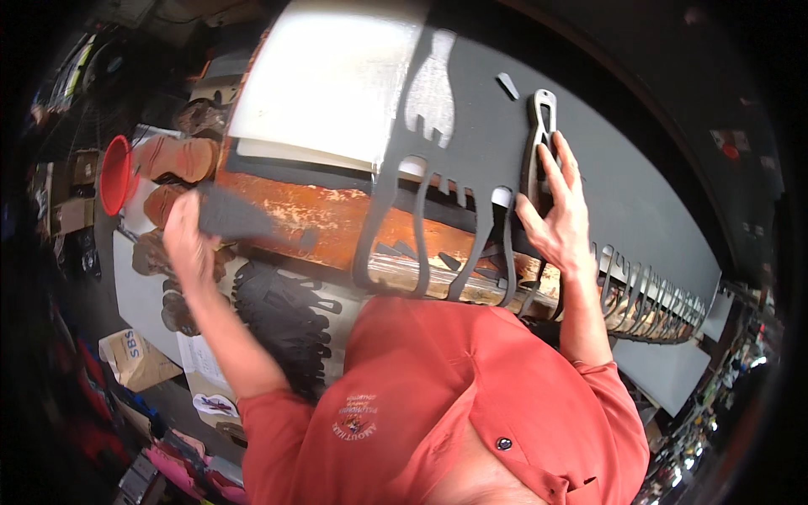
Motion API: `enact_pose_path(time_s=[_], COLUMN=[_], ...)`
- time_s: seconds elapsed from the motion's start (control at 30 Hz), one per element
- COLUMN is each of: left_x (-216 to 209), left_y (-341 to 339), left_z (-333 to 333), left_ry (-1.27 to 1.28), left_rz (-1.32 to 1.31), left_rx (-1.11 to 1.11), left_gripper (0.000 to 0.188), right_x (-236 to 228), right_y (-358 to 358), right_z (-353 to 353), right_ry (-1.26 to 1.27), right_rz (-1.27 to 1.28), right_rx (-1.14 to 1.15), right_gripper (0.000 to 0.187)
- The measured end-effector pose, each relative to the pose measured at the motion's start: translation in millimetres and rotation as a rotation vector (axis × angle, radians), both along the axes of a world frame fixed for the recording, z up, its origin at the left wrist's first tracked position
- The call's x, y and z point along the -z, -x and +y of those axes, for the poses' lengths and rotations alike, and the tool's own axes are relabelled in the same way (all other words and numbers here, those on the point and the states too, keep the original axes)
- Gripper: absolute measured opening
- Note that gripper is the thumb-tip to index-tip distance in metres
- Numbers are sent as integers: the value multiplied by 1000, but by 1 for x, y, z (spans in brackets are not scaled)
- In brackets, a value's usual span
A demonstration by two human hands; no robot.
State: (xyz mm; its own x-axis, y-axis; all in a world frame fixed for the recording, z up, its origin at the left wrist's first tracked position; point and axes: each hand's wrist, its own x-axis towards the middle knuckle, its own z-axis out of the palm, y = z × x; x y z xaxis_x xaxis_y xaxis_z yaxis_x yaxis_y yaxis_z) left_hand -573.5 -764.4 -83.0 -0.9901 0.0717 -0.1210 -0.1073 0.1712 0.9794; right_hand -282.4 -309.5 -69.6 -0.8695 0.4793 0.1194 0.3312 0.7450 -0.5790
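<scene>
My left hand (187,236), blurred by motion, is closed on a flat dark cut piece (240,216) at the left, above the worn wooden bench edge. My right hand (562,223) lies with fingers and thumb spread on a dark sheet (635,185). Its fingertips touch a narrow metal-rimmed cutting die (534,139), which has a small slot at its far end; the palm hides part of the die's near end. Left of the die, forked openings are cut through the sheet, with strips of it hanging over the front edge.
A white sheet (324,80) covers the bench's far left. Worn orange-brown wood (311,215) shows in front. Dark cut pieces (282,311) are piled below left, near brown sole-shaped pieces (181,158) and a red round container (116,175). Cut strips (652,299) hang along the right edge.
</scene>
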Motion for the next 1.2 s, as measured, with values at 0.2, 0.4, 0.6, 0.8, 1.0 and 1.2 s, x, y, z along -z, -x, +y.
enact_pose_path(time_s=[0.2,0.4,0.6,0.8,1.0,1.2], left_x=[3,-22,-22,26,-18,-27], left_y=[-44,-34,-35,-88,-158,-126], left_z=[-107,45,324,364,255,242], left_ry=[809,198,195,559,56,203], left_rz=[-228,276,648,1038,577,711], left_rx=[209,242,840,1187,1609,786], left_gripper=[32,29,52,60,34,32], right_x=[22,7,-5,10,-8,-60], right_y=[6,14,-7,-14,-10,26], right_z=[-6,-1,24,42,53,68], right_ry=[-155,-94,348,-197,29,-323], right_rz=[103,100,254,-82,-3,105], right_rx=[156,181,318,349,327,-425], right_gripper=[80,70,67,75,74,70])
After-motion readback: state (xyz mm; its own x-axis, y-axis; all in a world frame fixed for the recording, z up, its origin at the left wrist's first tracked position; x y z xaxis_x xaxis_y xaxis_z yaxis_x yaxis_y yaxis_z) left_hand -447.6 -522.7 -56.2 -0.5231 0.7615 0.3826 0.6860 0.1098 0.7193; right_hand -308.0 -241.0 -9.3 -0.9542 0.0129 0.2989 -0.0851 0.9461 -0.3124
